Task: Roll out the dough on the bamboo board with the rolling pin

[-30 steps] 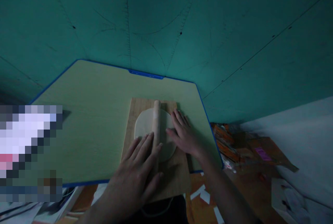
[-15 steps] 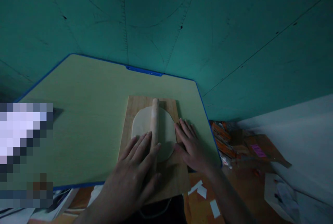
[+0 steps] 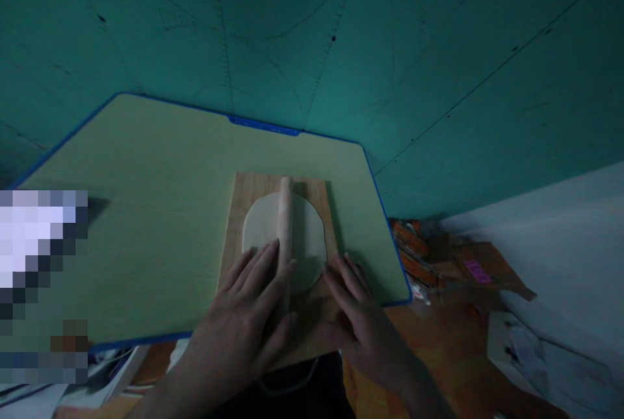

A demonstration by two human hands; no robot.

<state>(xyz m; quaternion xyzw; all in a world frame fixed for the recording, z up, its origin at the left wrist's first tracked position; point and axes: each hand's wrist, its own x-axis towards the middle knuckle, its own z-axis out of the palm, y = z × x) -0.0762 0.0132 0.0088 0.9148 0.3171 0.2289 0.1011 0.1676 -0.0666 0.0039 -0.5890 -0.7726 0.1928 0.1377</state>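
A pale, flattened sheet of dough [image 3: 309, 230] lies on a wooden board [image 3: 307, 186]. Across its middle rests a rolling pin [image 3: 285, 211], pointing away from me. My left hand [image 3: 251, 315] grips the pin's near end, which is partly hidden, with the index finger and thumb on the right and the other fingers on the left. Fingers stretched out, my right hand [image 3: 363, 325] is at the dough's lower right edge, its fingertips at or just touching that edge; it holds nothing.
The board sits on a light table [image 3: 160, 165] with a blue rim, against a green wall [image 3: 292, 36]. A blurred-out object [image 3: 39, 243] is at the table's left. Cardboard [image 3: 482, 269] and a white box [image 3: 500, 338] lie on the floor to the right.
My right hand has moved down along the dough's right edge, toward me. My left hand stays on the rolling pin, and the whole view has shifted slightly.
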